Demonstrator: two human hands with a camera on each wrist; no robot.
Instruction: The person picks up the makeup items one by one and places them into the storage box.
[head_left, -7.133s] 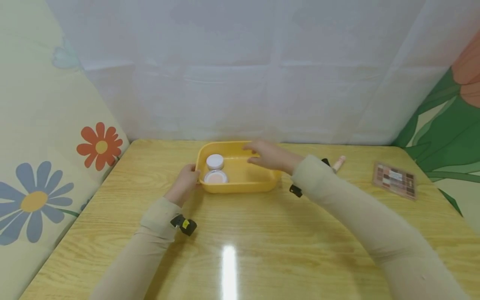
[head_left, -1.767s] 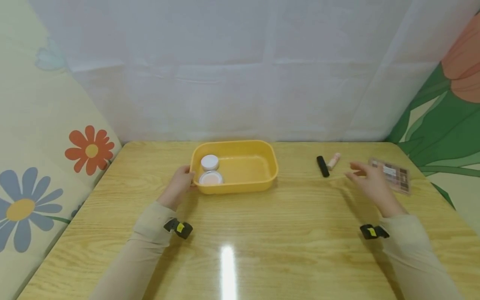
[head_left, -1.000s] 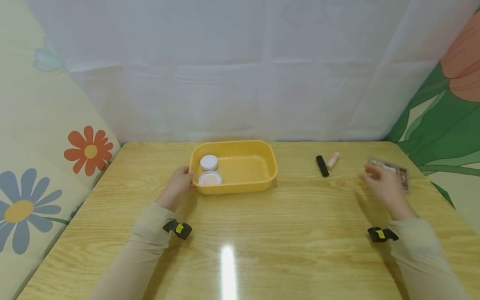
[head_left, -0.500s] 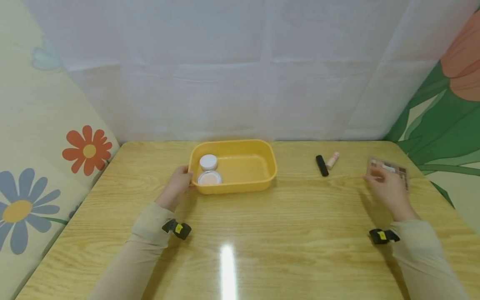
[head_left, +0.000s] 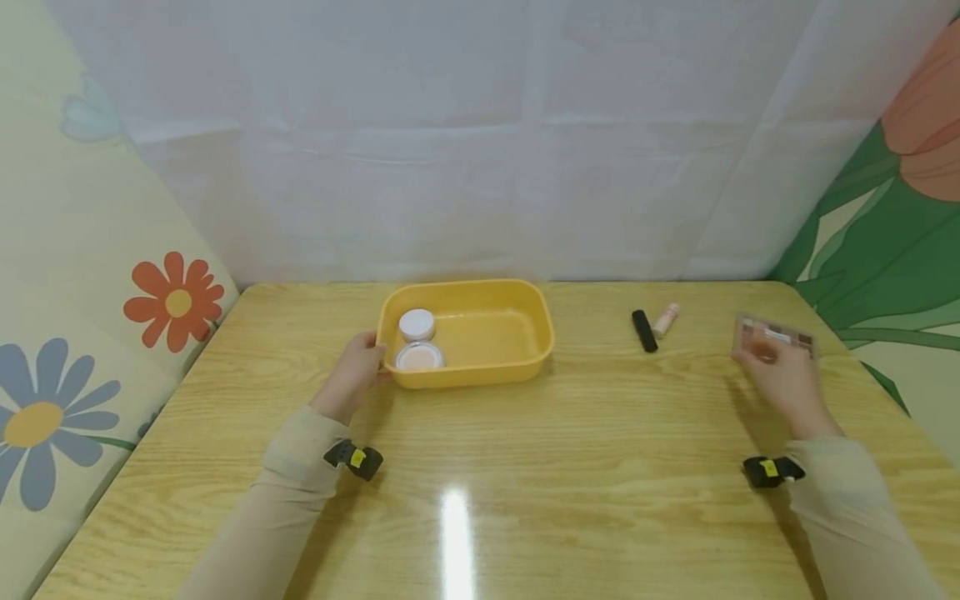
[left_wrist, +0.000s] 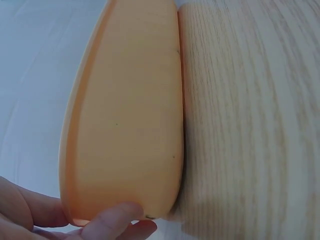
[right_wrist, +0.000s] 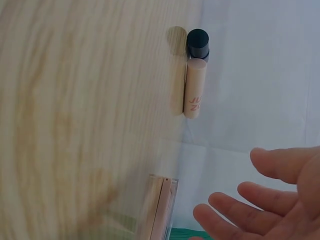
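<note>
My left hand [head_left: 351,377] grips the left end of a yellow plastic tray [head_left: 472,378]. In the left wrist view, the thumb [left_wrist: 111,223] presses the tray's outer wall. Two round items sit at the tray's left end: a white-lidded jar [head_left: 417,323] and a white-rimmed compact [head_left: 419,357] with a peach centre. My right hand [head_left: 789,382] is over an eyeshadow palette [head_left: 806,342] and partly covers it in the head view. Its thumb and fingers stand apart, with nothing between them, in the right wrist view, beside the palette's clear edge [right_wrist: 161,207].
Between tray and palette, a black tube [head_left: 644,331] lies beside a pale pink lipstick-like tube [head_left: 666,320] with lettering. A white cloth [head_left: 480,167] hangs along the table's back edge. Flower-patterned panels [head_left: 177,303] flank both sides of the wooden table [head_left: 570,467].
My right hand has gone from over the tray to the right, past the two tubes, and now hovers at the palette. The left hand has kept its grip on the tray.
</note>
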